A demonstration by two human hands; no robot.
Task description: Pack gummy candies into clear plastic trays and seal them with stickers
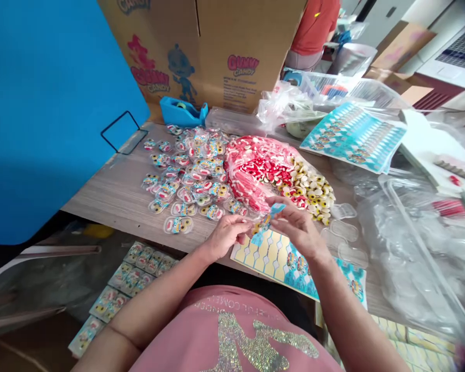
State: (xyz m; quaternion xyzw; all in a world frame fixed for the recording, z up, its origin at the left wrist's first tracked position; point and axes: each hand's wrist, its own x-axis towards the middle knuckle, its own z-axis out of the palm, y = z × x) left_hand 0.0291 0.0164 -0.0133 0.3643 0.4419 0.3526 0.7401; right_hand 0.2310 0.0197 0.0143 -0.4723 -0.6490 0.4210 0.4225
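Over the front of the table, my left hand [229, 235] pinches the edge of a small candy pack [256, 227], its fingers closed. My right hand [299, 227] has its fingers closed around a blue printed label [270, 218], which stretches across the pack; one end of the label sticks up. Below the hands lies a sheet of labels [272, 253], partly peeled to its yellow backing. Just beyond them is a heap of red-and-white and yellow gummy candies [271, 170]. Clear plastic shells [344, 231] rest to the right of my right hand.
Labelled candy packs [197, 170] pile up at the left. Behind stand a blue tape dispenser [183, 112] and a large cardboard box [217, 51]. More label sheets [352, 134] and bags of clear plastic [403, 258] occupy the right. A person in red [316, 26] is behind.
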